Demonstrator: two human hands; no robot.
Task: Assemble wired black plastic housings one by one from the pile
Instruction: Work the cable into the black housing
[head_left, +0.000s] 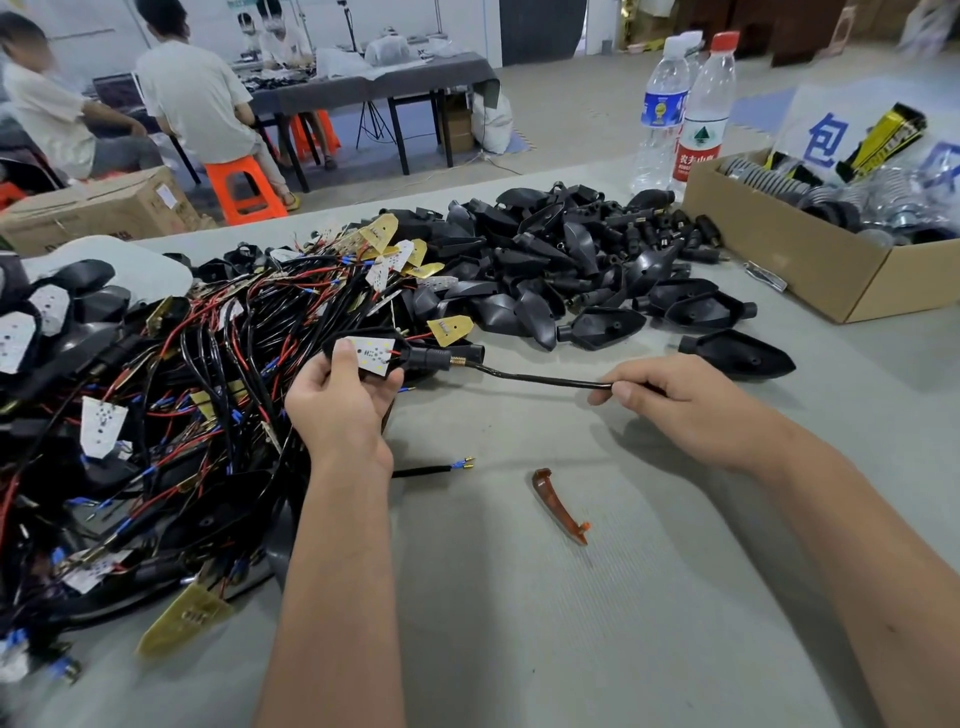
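My left hand (345, 397) grips a black plastic housing (387, 356) with a white LED board seated in it. A black sleeved cable (540, 378) runs from the housing's neck to the right. My right hand (670, 397) pinches that cable near its far end, and the cable is drawn fairly straight between the two hands. A pile of empty black housings (561, 270) lies behind the hands. A tangled heap of wired boards (171, 395) fills the table's left side.
An amber plastic lens (561, 512) lies on the grey table (571, 623) below the hands, beside a loose cable end (441, 467). A cardboard box of parts (810, 249) stands at right, two water bottles (680, 109) behind it. People sit at a far table.
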